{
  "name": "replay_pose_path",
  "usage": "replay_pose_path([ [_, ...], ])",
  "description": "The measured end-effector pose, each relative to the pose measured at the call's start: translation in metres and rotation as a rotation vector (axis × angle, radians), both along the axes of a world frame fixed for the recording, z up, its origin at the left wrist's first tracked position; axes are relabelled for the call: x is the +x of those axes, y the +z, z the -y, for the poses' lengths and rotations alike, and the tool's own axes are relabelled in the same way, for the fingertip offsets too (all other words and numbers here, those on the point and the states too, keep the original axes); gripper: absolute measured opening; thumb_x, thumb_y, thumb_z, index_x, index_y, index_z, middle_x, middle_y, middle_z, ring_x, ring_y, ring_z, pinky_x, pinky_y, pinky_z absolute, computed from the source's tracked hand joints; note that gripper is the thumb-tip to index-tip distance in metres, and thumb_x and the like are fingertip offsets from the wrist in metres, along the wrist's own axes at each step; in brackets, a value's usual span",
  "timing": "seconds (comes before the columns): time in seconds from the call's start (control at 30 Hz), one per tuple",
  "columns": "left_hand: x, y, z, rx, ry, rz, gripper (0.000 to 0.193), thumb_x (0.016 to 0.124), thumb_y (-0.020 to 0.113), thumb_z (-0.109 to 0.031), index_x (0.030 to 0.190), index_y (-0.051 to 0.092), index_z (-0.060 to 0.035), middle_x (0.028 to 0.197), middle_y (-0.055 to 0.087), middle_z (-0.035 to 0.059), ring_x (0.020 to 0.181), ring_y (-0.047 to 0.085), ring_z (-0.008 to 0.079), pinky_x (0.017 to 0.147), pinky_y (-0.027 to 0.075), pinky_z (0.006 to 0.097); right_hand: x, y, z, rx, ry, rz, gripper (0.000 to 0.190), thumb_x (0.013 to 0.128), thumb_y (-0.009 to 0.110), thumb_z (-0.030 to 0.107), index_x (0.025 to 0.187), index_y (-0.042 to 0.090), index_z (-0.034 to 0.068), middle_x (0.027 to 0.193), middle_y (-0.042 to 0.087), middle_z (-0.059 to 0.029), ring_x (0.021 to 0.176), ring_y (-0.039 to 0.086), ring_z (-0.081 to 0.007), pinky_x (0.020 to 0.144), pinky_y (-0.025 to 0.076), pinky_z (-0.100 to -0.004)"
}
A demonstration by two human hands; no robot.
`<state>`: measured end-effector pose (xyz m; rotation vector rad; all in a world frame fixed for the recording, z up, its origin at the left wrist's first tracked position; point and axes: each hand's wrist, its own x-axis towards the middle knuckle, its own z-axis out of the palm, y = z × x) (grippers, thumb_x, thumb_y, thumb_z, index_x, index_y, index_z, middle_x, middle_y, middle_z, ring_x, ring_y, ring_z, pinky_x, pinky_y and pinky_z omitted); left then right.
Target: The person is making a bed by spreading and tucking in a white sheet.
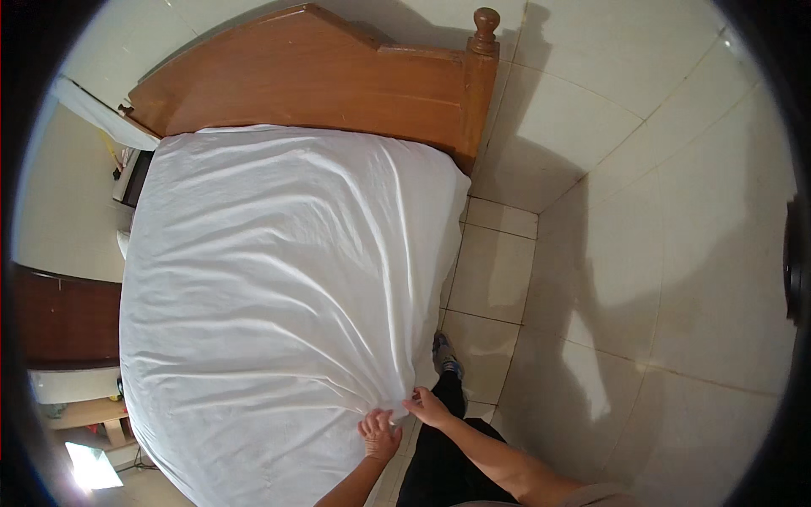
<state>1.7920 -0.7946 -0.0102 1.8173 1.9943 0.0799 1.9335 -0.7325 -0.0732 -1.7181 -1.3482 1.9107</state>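
A white bed sheet point(272, 253) covers the mattress, with long creases fanning out from the near right edge, where both hands are. My left hand point(379, 434) lies on the sheet at that edge, its fingers curled on the gathered cloth; whether they pinch it is unclear. Just to its right, my right hand point(427, 407) grips the sheet's edge between thumb and fingers. The mattress under the sheet is hidden.
A wooden headboard point(304, 82) with a turned post point(485, 70) stands at the far end. Tiled floor point(491, 272) and a tiled wall point(665, 253) lie to the right. At the left are a dark brown panel point(66, 320) and a wooden shelf point(89, 412).
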Motion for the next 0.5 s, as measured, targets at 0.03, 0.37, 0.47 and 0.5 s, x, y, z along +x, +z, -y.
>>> replay_pose_path([
  [0.03, -0.002, -0.001, 0.012, 0.003, 0.002, 0.000, 0.046, 0.064, 0.063, -0.027, 0.105, 0.046, -0.0121, 0.107, 0.042, 0.0102, 0.103, 0.036, 0.0301, 0.087, 0.024, 0.0460, -0.005, -0.005, 0.009, -0.030, -0.025, -0.104, 0.060, 0.071, 0.061, 0.036, 0.108, 0.041, -0.005, 0.099, 0.052, -0.0199, 0.085, 0.055, -0.0297, 0.074, 0.044, -0.0331],
  [0.37, -0.083, -0.019, 0.072, -0.118, 0.115, -0.037, 0.016, 0.071, 0.057, -0.014, 0.085, 0.051, -0.0075, 0.089, 0.052, 0.0114, 0.092, 0.045, 0.0313, 0.080, 0.035, 0.0396, -0.043, -0.012, 0.084, 0.249, 0.113, 0.081, 0.017, 0.076, 0.049, 0.020, 0.081, 0.051, 0.005, 0.079, 0.056, -0.0158, 0.075, 0.053, -0.0347, 0.063, 0.042, -0.0404],
  [0.47, -0.085, -0.010, 0.071, -0.168, 0.027, 0.017, 0.004, 0.071, 0.052, -0.008, 0.075, 0.052, -0.0059, 0.078, 0.055, 0.0120, 0.084, 0.051, 0.0314, 0.073, 0.041, 0.0398, -0.032, -0.012, 0.105, 0.150, 0.107, 0.267, 0.014, 0.074, 0.049, 0.018, 0.077, 0.052, 0.005, 0.075, 0.056, -0.0146, 0.072, 0.054, -0.0313, 0.062, 0.043, -0.0380],
  [0.5, -0.087, -0.007, 0.081, -0.320, -0.053, -0.003, 0.004, 0.071, 0.051, -0.008, 0.074, 0.053, -0.0056, 0.079, 0.055, 0.0125, 0.084, 0.051, 0.0319, 0.072, 0.041, 0.0412, -0.032, -0.012, 0.110, 0.157, 0.105, 0.269, 0.014, 0.074, 0.049, 0.018, 0.077, 0.052, 0.005, 0.075, 0.056, -0.0146, 0.072, 0.054, -0.0313, 0.062, 0.043, -0.0380],
])
